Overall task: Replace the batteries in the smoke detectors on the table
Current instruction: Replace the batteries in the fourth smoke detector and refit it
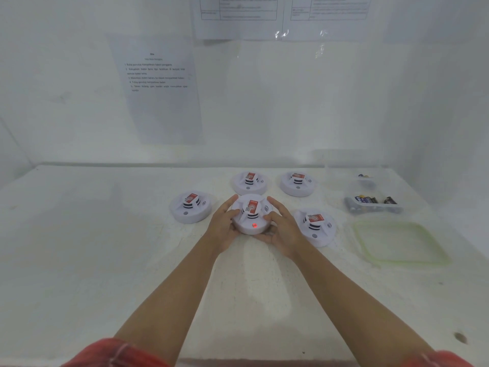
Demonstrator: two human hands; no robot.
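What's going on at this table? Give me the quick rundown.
A person is gripping the middle smoke detector with the left hand and the right hand, one on each side. Its red light is lit. Four other detectors sit face up on the table around it. On the right, a clear container holds batteries, with its lid lying in front of it.

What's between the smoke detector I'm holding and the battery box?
One other detector sits on the table right beside your right hand, roughly on the line from the held detector to the battery box.
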